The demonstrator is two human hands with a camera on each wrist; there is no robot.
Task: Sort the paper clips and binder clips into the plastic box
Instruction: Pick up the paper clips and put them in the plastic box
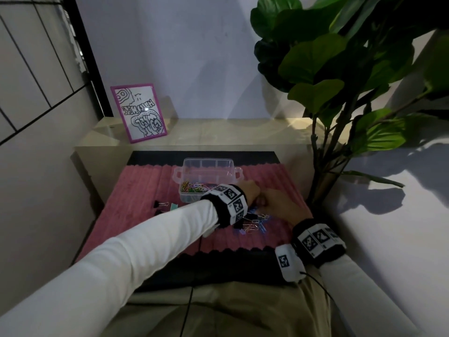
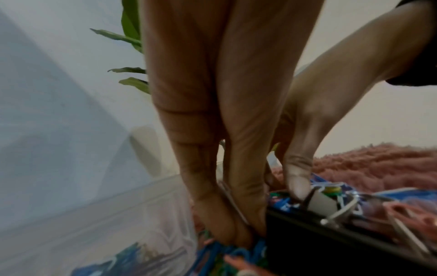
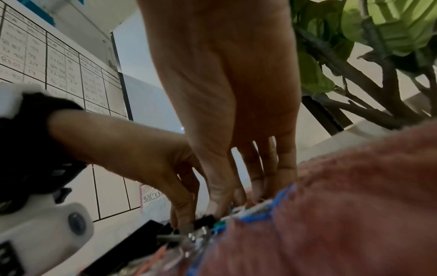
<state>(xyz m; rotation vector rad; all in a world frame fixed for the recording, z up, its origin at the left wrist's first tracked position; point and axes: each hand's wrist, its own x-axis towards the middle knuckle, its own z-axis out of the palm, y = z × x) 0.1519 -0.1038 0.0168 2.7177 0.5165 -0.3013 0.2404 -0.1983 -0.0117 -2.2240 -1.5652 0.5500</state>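
Pink ribbed mat (image 1: 145, 188) covers the desk, and the clear box (image 1: 209, 177) stands on its far middle part. The box's near left compartment holds a heap of coloured paper clips (image 1: 194, 186); its far compartments look bare through the plastic.

Just in front of the box, toward its right corner, both hands meet over a loose pile of clips (image 1: 255, 223) lying on the mat. The left hand (image 1: 250, 190) reaches across from the left, its fingers (image 2: 246, 201) pointing straight down and pressed together at the tips against the end of a black binder clip (image 2: 331, 248) and some blue paper clips below; whether they actually pinch anything cannot be told. The right hand (image 1: 279, 205) comes in from the other side of the pile, fingers (image 3: 224, 188) lowered into it, with the thumb tip on the black clip's far end; its grip cannot be told either.

Left of the box, two more binder clips (image 1: 161, 205) and a small teal piece (image 1: 173, 207) lie on the mat. Behind the box, a purple-framed drawing (image 1: 138, 113) leans on a pale shelf, and a leafy plant (image 1: 340, 69) stands to the box's right.
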